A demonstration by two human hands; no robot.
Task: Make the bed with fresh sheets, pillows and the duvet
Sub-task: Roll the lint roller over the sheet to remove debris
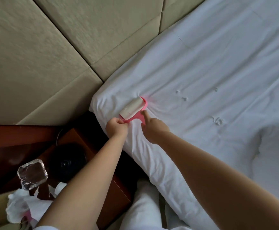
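Right hand (153, 128) grip holds the lint roller (133, 109) handle, left hand (117, 126) pinching its end, on the sheet (210, 72)

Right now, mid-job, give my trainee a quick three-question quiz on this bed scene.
1. True or false: the lint roller lies on the nightstand.
2. Which hand grips the roller's pink frame at its end nearest the bed corner: A) left hand B) right hand?
3. Fill in: small white bits lie on the sheet to the ____ of the roller.

Key: 1 false, it is on the sheet near the corner; 2 A; 3 right.
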